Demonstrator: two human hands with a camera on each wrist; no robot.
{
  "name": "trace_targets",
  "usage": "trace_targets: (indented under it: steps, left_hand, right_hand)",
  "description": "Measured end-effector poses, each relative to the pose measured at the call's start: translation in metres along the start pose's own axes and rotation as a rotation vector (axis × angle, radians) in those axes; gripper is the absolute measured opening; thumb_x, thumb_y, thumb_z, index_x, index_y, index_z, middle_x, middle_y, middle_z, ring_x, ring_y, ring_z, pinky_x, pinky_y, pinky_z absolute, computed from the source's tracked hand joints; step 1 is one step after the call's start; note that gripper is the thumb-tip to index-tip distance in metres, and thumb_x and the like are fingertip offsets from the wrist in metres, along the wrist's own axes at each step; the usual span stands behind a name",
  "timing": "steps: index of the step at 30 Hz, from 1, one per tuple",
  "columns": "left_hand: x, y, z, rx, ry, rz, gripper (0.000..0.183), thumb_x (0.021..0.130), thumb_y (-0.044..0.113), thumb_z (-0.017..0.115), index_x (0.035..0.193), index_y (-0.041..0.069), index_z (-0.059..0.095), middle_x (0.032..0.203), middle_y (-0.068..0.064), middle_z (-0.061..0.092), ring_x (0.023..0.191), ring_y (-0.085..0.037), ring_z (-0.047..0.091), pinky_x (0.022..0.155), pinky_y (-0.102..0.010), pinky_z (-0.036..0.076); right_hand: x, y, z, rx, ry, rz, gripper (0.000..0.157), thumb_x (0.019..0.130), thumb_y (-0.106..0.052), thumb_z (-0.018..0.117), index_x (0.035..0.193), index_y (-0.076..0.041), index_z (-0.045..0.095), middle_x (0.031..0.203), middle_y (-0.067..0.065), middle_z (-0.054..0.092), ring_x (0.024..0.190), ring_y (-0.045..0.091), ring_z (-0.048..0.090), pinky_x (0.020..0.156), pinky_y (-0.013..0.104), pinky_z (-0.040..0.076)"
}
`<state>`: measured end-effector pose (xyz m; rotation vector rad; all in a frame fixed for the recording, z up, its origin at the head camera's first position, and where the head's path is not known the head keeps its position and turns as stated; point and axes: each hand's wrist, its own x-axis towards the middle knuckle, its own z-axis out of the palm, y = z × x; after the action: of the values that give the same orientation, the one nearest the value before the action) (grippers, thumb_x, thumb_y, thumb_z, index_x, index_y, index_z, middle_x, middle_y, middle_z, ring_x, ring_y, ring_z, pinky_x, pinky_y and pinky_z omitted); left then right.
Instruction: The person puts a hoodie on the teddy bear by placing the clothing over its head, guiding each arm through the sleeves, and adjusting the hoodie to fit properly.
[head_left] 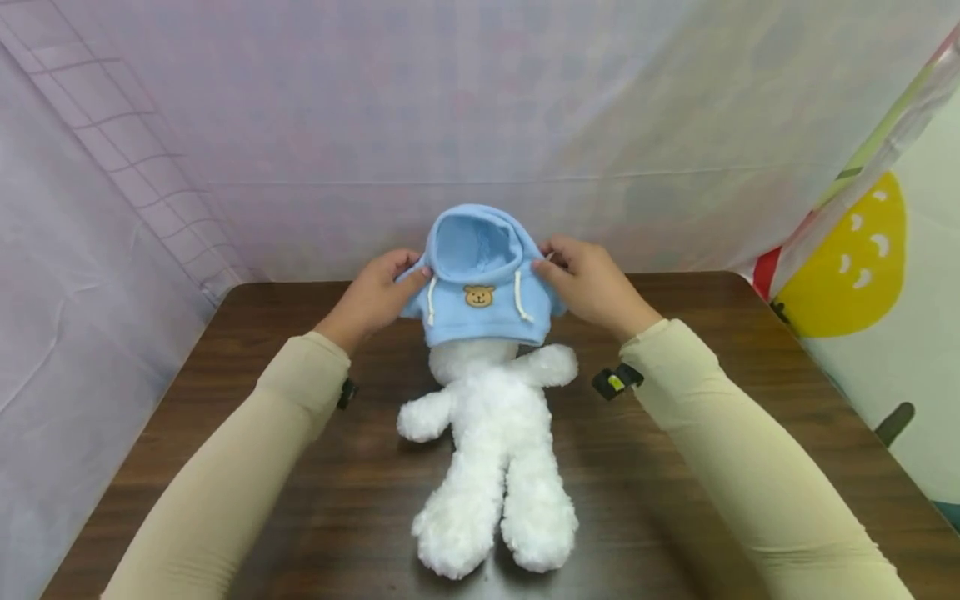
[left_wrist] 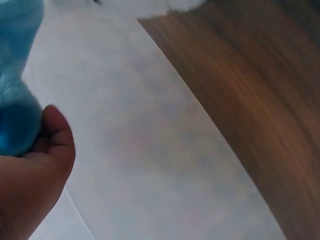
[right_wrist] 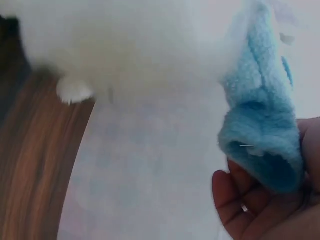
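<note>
A small light blue hoodie (head_left: 453, 321) with a bear face and white drawstrings covers the upper part of a white plush toy's head. The white plush toy (head_left: 502, 425) lies on its back on the table, legs toward the viewer; its face is hidden under the hoodie. My left hand (head_left: 380, 292) pinches the hoodie at its left shoulder, and in the left wrist view the blue sleeve (left_wrist: 20, 125) is beside the fingers. On the other side my right hand (head_left: 592, 279) pinches the right shoulder; the right wrist view shows the open sleeve end (right_wrist: 265, 150) against the fingers.
The dark wooden table (head_left: 337, 500) lies beneath. A pale patterned curtain (head_left: 375, 125) hangs right behind its far edge. At the right is a white cloth with a yellow printed shape (head_left: 847, 267).
</note>
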<state>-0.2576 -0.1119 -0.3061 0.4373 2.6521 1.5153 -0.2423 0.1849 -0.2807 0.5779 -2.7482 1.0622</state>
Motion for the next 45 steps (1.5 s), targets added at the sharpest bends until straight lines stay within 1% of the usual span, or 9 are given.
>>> trace_targets:
  steps: [8,13,20,25,28,32,36,41,45]
  left_hand:
    - [0.049,-0.007,0.004,0.098,0.138,0.124,0.029,0.104,0.028,0.053,0.120,0.006,0.062,0.112,-0.010,0.065,0.099,-0.024,0.057,0.087,-0.042,0.047]
    - [0.062,-0.037,0.023,0.168,0.205,0.058,0.029,0.103,0.023,0.055,0.123,0.004,0.065,0.115,-0.013,0.067,0.102,-0.025,0.060,0.092,-0.041,0.048]
    - [0.046,-0.062,0.050,0.381,0.191,-0.165,0.045,0.100,0.018,0.052,0.142,0.004,0.052,0.137,-0.022,0.052,0.124,-0.039,0.049,0.100,-0.050,0.042]
    - [0.032,-0.067,0.052,0.446,0.154,0.011,0.035,0.097,0.016,0.057,0.130,0.003,0.060,0.132,-0.019,0.050,0.121,-0.035,0.045,0.098,-0.048,0.042]
    - [0.022,-0.069,0.048,0.515,0.011,0.126,0.023,0.097,0.017,0.062,0.116,0.006,0.067,0.118,-0.012,0.055,0.110,-0.029,0.049,0.090,-0.044,0.045]
    - [0.012,-0.076,0.050,0.716,-0.155,0.160,0.024,0.096,0.020,0.067,0.117,0.009,0.068,0.111,-0.010,0.055,0.102,-0.028,0.048,0.084,-0.042,0.046]
    - [0.008,-0.087,0.057,0.873,-0.145,0.174,0.021,0.096,0.015,0.067,0.115,0.008,0.069,0.108,-0.012,0.056,0.099,-0.030,0.052,0.080,-0.043,0.049]
    - [0.006,-0.095,0.064,0.908,-0.066,0.212,0.017,0.100,0.008,0.057,0.111,0.008,0.070,0.096,-0.011,0.059,0.089,-0.029,0.057,0.071,-0.043,0.052]
    - [0.001,-0.093,0.062,0.850,-0.094,0.229,0.021,0.102,0.009,0.053,0.105,0.009,0.074,0.089,-0.008,0.056,0.084,-0.026,0.055,0.071,-0.041,0.049]
  right_hand:
    - [0.049,0.028,0.007,0.104,0.051,0.038,0.023,0.102,-0.023,0.054,0.118,-0.007,0.060,0.097,0.011,0.063,0.081,0.024,0.057,0.067,0.036,0.048]
    - [0.061,0.053,0.040,0.098,0.072,0.085,0.021,0.100,-0.014,0.053,0.115,0.000,0.061,0.098,0.015,0.063,0.087,0.027,0.057,0.076,0.037,0.047]
    - [0.059,0.083,0.087,0.008,-0.097,0.198,0.032,0.098,-0.014,0.053,0.123,0.004,0.059,0.118,0.022,0.062,0.112,0.035,0.056,0.097,0.046,0.044]
    - [0.047,0.092,0.095,-0.067,-0.099,0.150,0.027,0.097,-0.017,0.057,0.116,0.001,0.064,0.114,0.018,0.064,0.106,0.033,0.058,0.092,0.046,0.046]
    - [0.039,0.093,0.096,-0.091,-0.128,0.012,0.014,0.096,-0.016,0.063,0.102,-0.005,0.068,0.101,0.011,0.065,0.092,0.027,0.058,0.084,0.043,0.046]
    - [0.031,0.097,0.099,-0.232,-0.137,-0.253,0.007,0.088,-0.006,0.069,0.094,-0.006,0.072,0.096,0.008,0.064,0.089,0.026,0.053,0.083,0.041,0.042]
    - [0.029,0.098,0.106,-0.334,-0.165,-0.424,0.023,0.077,0.002,0.070,0.099,-0.004,0.072,0.099,0.011,0.064,0.091,0.030,0.053,0.086,0.043,0.041]
    - [0.028,0.093,0.113,-0.396,-0.324,-0.356,0.032,0.083,-0.008,0.071,0.114,0.000,0.068,0.111,0.015,0.063,0.102,0.031,0.054,0.093,0.043,0.038]
    - [0.025,0.085,0.114,-0.431,-0.373,-0.313,0.030,0.083,-0.010,0.070,0.110,0.004,0.069,0.111,0.020,0.063,0.102,0.035,0.054,0.095,0.044,0.038]
